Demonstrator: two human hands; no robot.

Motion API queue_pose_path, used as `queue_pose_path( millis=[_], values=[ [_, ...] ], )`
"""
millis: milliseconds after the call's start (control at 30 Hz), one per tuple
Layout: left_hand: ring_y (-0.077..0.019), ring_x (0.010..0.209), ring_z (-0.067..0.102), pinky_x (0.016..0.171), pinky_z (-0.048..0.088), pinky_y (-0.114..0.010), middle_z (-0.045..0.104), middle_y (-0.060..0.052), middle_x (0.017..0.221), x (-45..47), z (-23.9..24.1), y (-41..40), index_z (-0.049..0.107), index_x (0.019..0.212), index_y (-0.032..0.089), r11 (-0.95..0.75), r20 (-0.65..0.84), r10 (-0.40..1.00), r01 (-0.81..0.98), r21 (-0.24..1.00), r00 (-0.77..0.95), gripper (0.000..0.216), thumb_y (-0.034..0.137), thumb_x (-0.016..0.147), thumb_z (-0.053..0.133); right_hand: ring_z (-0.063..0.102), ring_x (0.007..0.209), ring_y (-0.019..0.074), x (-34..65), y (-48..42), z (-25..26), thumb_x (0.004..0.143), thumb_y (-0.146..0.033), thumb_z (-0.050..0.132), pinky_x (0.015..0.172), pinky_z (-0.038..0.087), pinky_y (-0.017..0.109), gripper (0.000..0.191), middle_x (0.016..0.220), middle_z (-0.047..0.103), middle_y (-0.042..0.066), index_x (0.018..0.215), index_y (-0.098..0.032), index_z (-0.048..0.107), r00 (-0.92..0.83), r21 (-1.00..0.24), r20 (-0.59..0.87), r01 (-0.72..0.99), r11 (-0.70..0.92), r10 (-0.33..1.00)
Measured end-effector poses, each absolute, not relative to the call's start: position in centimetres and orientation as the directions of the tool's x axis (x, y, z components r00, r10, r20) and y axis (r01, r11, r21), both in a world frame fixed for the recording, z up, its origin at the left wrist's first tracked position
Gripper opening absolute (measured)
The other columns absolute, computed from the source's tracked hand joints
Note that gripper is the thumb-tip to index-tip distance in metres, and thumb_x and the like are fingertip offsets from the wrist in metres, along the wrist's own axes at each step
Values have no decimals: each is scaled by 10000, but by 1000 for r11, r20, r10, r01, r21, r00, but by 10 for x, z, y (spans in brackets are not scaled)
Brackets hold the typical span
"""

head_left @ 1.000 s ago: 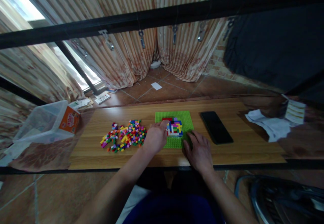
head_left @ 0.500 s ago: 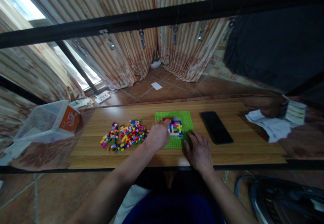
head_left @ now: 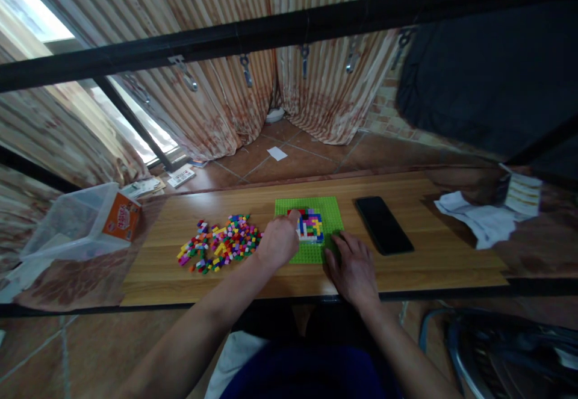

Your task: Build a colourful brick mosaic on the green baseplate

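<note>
Colourful toy building bricks (head_left: 311, 228) form a low block pattern, with red, blue, white and yellow pieces, on a green studded baseplate (head_left: 332, 206). My left hand (head_left: 280, 239) reaches over the plate's left side. Its forefinger touches the pattern's upper left corner, and the other fingers are curled under. Whether a small brick sits beneath those fingertips is hidden. Resting at the plate's lower right edge, my right hand (head_left: 353, 265) lies flat with fingers apart and nothing in it. Left of the plate, a loose pile of small bricks (head_left: 232, 239) spreads over the wooden board.
A black phone (head_left: 383, 224) lies right of the baseplate on the wooden board (head_left: 451, 266). Crumpled white paper (head_left: 476, 218) is at the board's right end. Beyond the left end stands a clear plastic box (head_left: 76, 221) with an orange label. A dark bar (head_left: 280, 26) crosses above.
The whole view has shifted slightly. My left forefinger has moved a little left along the pattern's upper left corner. My right hand stays at the plate's edge.
</note>
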State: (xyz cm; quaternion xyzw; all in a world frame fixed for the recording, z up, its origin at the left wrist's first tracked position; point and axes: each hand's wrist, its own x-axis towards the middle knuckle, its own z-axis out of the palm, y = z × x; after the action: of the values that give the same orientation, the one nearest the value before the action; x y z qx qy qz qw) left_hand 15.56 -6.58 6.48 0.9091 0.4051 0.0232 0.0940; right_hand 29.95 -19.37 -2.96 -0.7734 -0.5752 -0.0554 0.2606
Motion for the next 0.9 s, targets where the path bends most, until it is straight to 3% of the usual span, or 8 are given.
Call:
queue_pose_path(
  millis=[467,733,900],
  values=[
    [-225,829,687,733,513,-307,698,-91,886,158,53,-68,552,1141,158,-551,31,829,805,221,559,322,104,830,486,500,1133,300,300,-193,-31,923,-373,460,947,397,474,367,1239,585,142,1194,-170,601,324,-349,402,919,-184,856],
    [-199,852,677,809,512,-306,713,-42,907,154,51,-57,623,1088,191,-499,32,852,791,354,523,336,124,769,544,492,1120,292,300,-193,-30,926,-383,459,943,397,456,374,1252,577,143,1187,-157,604,323,-333,396,923,-193,860],
    [-154,813,675,779,518,-265,719,-31,883,148,41,-52,635,1048,173,-426,40,867,699,575,497,307,97,763,550,498,1107,299,301,-193,-31,929,-381,449,930,404,467,375,1244,583,146,1192,-162,601,315,-315,397,929,-194,862]
  ],
)
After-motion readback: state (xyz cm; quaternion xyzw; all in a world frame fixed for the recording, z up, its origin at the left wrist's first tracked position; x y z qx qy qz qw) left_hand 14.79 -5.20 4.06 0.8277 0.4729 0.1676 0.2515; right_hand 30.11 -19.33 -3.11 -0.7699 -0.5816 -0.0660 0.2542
